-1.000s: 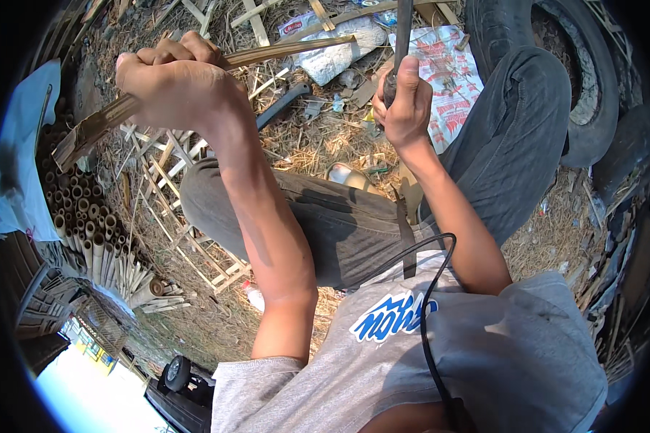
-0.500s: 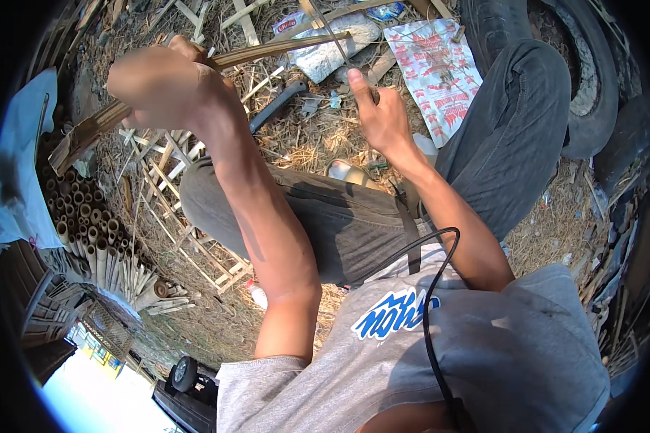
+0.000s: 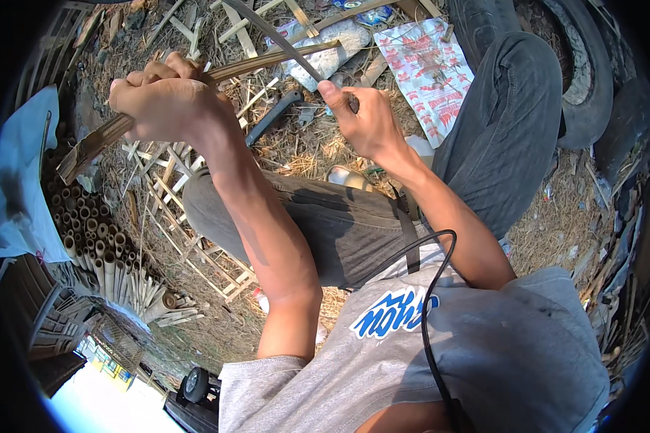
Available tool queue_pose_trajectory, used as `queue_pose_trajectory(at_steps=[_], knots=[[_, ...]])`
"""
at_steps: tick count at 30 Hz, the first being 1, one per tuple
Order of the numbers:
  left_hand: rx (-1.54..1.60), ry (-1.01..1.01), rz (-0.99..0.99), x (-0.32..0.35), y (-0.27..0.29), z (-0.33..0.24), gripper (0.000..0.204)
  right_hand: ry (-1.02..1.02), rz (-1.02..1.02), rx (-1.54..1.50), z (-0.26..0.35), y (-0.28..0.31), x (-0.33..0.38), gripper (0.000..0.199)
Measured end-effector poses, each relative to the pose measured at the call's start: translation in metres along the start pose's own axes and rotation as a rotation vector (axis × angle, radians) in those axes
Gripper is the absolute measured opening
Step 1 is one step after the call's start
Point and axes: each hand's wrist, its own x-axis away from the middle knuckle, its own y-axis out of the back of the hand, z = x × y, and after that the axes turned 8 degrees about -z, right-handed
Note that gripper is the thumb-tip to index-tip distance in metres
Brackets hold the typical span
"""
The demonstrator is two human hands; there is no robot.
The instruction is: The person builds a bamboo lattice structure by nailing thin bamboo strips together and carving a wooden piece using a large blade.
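Observation:
My left hand (image 3: 170,105) is closed around a long strip of split bamboo (image 3: 242,68), which sticks out on both sides of the fist and slants up to the right. In my right hand (image 3: 372,123) is a knife; its handle is mostly hidden by the fingers, and my thumb lies along the base of the blade. The long narrow knife blade (image 3: 274,36) points up and left, crossing the strip's right part in the picture. Whether blade and strip touch, I cannot tell. Below the strip, a long dark tool (image 3: 273,117) lies on the ground.
Bamboo lattice pieces (image 3: 167,180) lie beside my bent knee. Stacked bamboo tubes (image 3: 97,238) stand at left near a pale sheet (image 3: 25,180). A whitish block (image 3: 343,47), a printed plastic sheet (image 3: 426,79) and a tyre (image 3: 599,94) are ahead and right.
My right hand has shifted left and slightly down. The knife blade has tilted further left, toward the strip. My left hand still grips the strip, nearly in place.

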Motion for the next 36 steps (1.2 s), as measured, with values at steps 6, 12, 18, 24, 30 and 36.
queue_pose_trajectory(at_steps=[6, 12, 18, 24, 30, 36], knots=[[0.149, 0.109, -0.057, 0.001, -0.007, 0.01, 0.034, -0.562, -0.073, 0.133, -0.08, -0.019, 0.001, 0.08], [0.274, 0.229, -0.12, 0.001, -0.007, -0.005, 0.033, 0.074, -0.146, -0.086, -0.042, -0.011, 0.003, 0.078], [0.072, 0.126, -0.059, 0.016, -0.01, -0.008, 0.029, -0.526, -0.119, -0.033, -0.088, -0.031, 0.012, 0.075], [0.081, 0.074, 0.017, 0.019, -0.016, -0.01, 0.024, -0.61, -0.044, 0.057, -0.108, -0.025, 0.017, 0.077], [0.026, 0.368, -0.162, 0.018, -0.037, -0.058, 0.032, -0.537, -0.176, -0.056, -0.088, -0.023, 0.014, 0.081], [0.136, 0.218, -0.14, 0.009, -0.027, -0.023, 0.033, -0.576, -0.182, -0.191, -0.092, -0.032, 0.021, 0.077]])
